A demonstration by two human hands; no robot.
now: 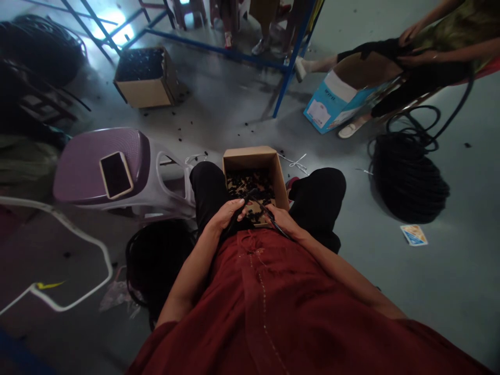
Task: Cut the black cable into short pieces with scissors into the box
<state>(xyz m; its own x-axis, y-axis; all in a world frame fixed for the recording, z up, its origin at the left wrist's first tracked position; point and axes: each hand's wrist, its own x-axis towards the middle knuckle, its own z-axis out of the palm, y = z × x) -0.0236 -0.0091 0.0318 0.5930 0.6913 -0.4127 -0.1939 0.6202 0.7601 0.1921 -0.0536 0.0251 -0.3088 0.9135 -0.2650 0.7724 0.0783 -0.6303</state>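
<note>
Left hand [229, 212] grip closed on a black strip [252, 194]; strip sits between both hands, over the open cardboard box [282, 182]. Right hand [280, 219] grip closed on a dark slender item [278, 227]; can't tell if same strip or a tool. Box is between the knees [321, 187], loose black bits [250, 181] scattered inside. Purple stool [84, 161] at left carries a dark-screened phone [116, 175]. Black coil [408, 179] at right on the floor [449, 291]. Blue carton [332, 104] farther out, beside a seated co-worker [459, 34].

Box [250, 152] w/ bits [250, 183] btwn knees [318, 188], phone [116, 175] on stool [76, 167] to L.
</note>
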